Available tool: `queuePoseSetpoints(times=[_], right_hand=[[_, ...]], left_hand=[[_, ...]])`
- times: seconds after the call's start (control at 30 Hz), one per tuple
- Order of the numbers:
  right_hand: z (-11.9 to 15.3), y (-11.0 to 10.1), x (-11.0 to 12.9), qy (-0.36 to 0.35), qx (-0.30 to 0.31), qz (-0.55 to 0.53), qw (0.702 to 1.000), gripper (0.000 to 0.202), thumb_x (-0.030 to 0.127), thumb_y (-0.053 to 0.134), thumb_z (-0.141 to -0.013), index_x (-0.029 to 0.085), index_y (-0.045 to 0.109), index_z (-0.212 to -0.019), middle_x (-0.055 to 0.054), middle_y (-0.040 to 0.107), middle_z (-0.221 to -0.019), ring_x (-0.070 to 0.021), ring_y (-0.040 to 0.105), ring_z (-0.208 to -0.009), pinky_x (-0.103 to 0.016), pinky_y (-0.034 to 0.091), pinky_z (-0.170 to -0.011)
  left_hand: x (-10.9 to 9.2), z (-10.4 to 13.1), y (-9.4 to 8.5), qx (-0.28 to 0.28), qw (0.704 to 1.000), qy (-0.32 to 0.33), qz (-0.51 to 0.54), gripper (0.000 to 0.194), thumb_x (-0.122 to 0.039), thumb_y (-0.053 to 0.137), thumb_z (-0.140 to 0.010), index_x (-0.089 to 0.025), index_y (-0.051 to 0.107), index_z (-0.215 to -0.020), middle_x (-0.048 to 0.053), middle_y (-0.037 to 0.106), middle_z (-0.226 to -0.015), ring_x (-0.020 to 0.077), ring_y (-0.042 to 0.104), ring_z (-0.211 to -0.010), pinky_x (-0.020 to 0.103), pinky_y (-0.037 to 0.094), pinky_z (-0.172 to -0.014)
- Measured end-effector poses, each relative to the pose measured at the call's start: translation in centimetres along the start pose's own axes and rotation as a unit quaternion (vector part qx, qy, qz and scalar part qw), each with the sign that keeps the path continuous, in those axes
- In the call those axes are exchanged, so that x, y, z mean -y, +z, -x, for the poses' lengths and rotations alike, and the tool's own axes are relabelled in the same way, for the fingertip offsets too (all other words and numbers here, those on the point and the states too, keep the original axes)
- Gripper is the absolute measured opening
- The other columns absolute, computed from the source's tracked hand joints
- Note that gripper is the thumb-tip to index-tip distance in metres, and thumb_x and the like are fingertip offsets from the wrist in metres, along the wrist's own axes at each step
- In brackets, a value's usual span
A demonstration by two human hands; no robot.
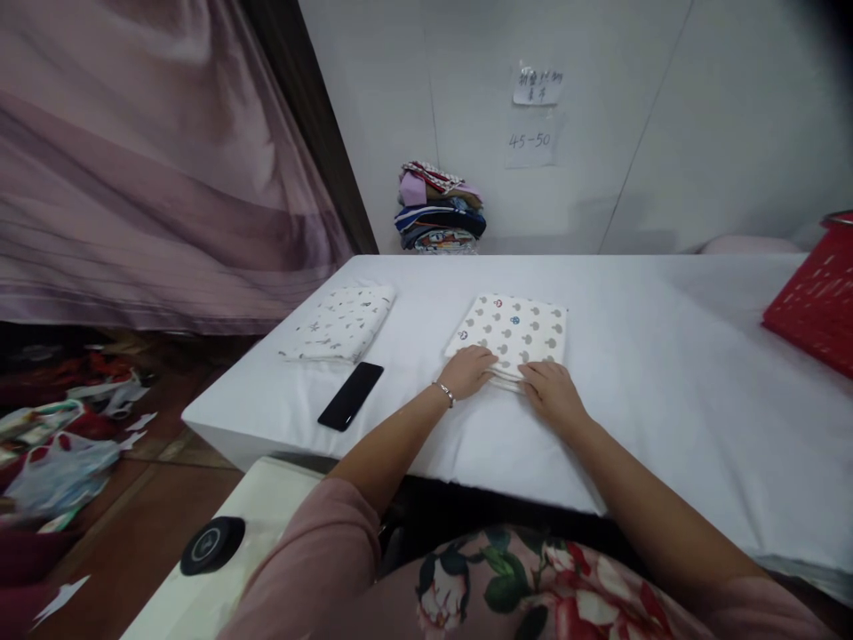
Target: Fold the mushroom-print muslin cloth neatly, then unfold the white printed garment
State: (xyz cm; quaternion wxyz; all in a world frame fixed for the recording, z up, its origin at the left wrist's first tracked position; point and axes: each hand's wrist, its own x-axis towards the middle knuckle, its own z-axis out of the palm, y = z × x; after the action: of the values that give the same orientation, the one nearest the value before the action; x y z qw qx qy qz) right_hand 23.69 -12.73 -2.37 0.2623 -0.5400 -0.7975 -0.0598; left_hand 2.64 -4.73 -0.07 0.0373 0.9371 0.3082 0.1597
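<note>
A folded white cloth (526, 331) with grey tree-like prints and a few coloured ones lies flat on the white-covered table in front of me. My left hand (467, 370) holds its near left corner, with the fingers bent over the edge. At the near right corner, my right hand (552, 391) grips the layered edge, fingers on top. Both thumbs are mostly hidden. Left of my left hand lies a black phone (351, 396), and beyond it a second folded white cloth (343, 322) with small dark prints.
A stack of folded fabrics (440, 209) stands by the wall behind the white table (666, 356). At the far right is a red basket (817, 298). A pink curtain (147, 160) hangs at left; a black round object (213, 545) rests on a white surface nearby. Plastic bags (63, 471) lie low left.
</note>
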Motion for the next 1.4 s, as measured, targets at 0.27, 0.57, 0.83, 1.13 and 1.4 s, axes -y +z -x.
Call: queuePoseSetpoints(times=[0.27,0.57,0.83,1.13,1.4], right_hand=[[-0.4,-0.3,-0.5,-0.024,0.011,0.004,1.000,0.033,0.015,0.040,-0.088,0.020,0.058,-0.115,-0.009,0.063,-0.106,-0.0222,0.052,-0.095,-0.037,0.036,-0.085],[0.2,0.2,-0.8,-0.047,0.015,0.033,0.998,0.034,0.008,0.041,-0.087,0.022,0.061,-0.111,-0.006,0.064,-0.108,-0.0206,0.051,-0.099,-0.035,0.034,-0.085],[0.7,0.5,-0.8,-0.042,0.009,0.041,0.998,0.039,0.005,0.041,-0.084,0.020,0.060,-0.115,-0.008,0.063,-0.110,-0.0210,0.050,-0.101,-0.035,0.036,-0.085],[0.9,0.1,-0.5,-0.053,0.002,0.038,0.998,0.040,0.004,0.041,-0.082,0.019,0.059,-0.115,-0.009,0.063,-0.110,-0.0219,0.052,-0.101,-0.036,0.039,-0.085],[-1.2,0.1,1.7,-0.064,0.022,0.089,0.994,0.042,0.016,0.040,-0.087,0.013,0.049,-0.128,-0.011,0.050,-0.134,-0.0271,0.041,-0.124,-0.045,0.030,-0.101]], left_hand=[[-0.3,-0.3,0.2,-0.005,0.999,-0.030,-0.022,0.021,-0.024,0.049,-0.089,-0.021,0.060,-0.107,0.005,0.062,-0.107,0.0194,0.054,-0.100,0.034,0.042,-0.085],[-0.6,0.7,1.1,-0.016,0.999,-0.012,-0.039,0.024,-0.018,0.045,-0.089,-0.022,0.059,-0.109,0.006,0.062,-0.108,0.0196,0.053,-0.102,0.037,0.041,-0.088],[0.4,1.5,0.4,-0.048,0.997,-0.043,-0.048,0.036,-0.007,0.048,-0.080,-0.019,0.057,-0.112,0.006,0.062,-0.110,0.0200,0.052,-0.105,0.037,0.040,-0.091],[0.6,1.9,0.5,-0.057,0.994,-0.089,-0.040,0.036,-0.005,0.045,-0.080,-0.023,0.062,-0.106,0.004,0.064,-0.105,0.0189,0.053,-0.103,0.037,0.040,-0.091],[0.1,2.0,0.2,-0.071,0.992,-0.102,-0.028,0.039,-0.004,0.046,-0.078,-0.023,0.062,-0.108,0.005,0.064,-0.104,0.0198,0.053,-0.102,0.038,0.042,-0.092]])
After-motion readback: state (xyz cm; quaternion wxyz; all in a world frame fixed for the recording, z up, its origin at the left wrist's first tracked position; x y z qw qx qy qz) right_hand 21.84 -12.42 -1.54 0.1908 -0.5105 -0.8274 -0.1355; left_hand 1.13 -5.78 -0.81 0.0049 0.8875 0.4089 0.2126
